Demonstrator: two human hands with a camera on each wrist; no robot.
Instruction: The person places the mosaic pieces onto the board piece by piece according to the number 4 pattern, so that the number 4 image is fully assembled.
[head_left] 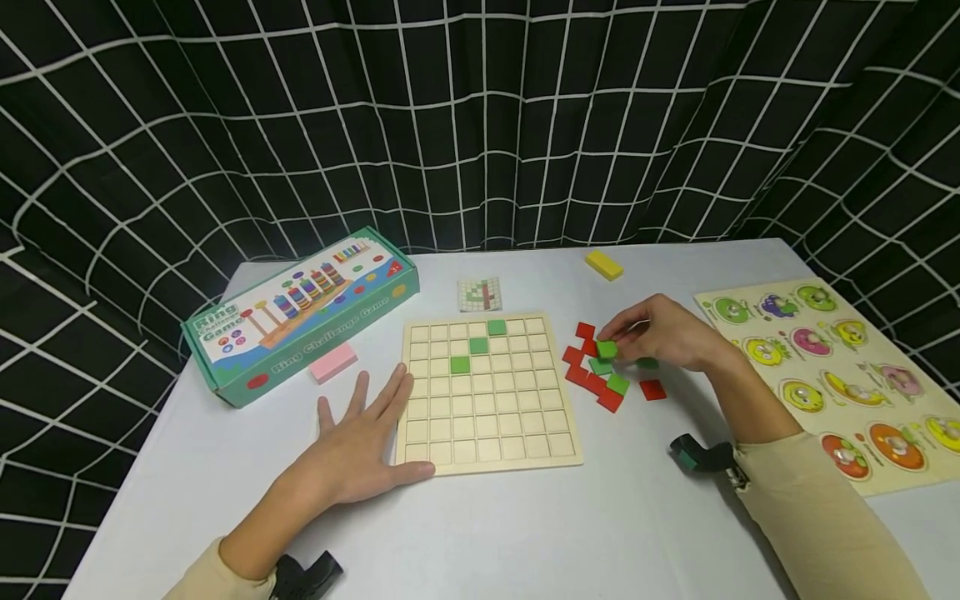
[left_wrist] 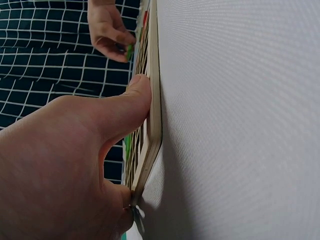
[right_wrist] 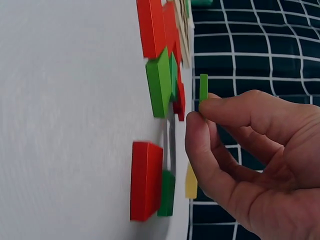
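A square wooden grid board (head_left: pixel 487 404) lies mid-table, with three green tiles (head_left: pixel 478 345) set in a diagonal in its upper cells. My left hand (head_left: pixel 360 454) is spread along the board's left side, its thumb at the near corner and fingertips on the left edge. Between thumb and forefinger, my right hand (head_left: pixel 660 337) pinches a green tile (right_wrist: pixel 203 87), raised above the table in the right wrist view. Below it lie loose red tiles (head_left: pixel 585 379) and green tiles (head_left: pixel 618 383), with one red tile (head_left: pixel 653 390) apart to the right.
A small pattern card (head_left: pixel 478 295) lies behind the board. At left sit a Ring Challenge Game box (head_left: pixel 300 312) and a pink block (head_left: pixel 333 363). A yellow block (head_left: pixel 604 264) is at the back; a fruit puzzle board (head_left: pixel 825 375) covers the right side.
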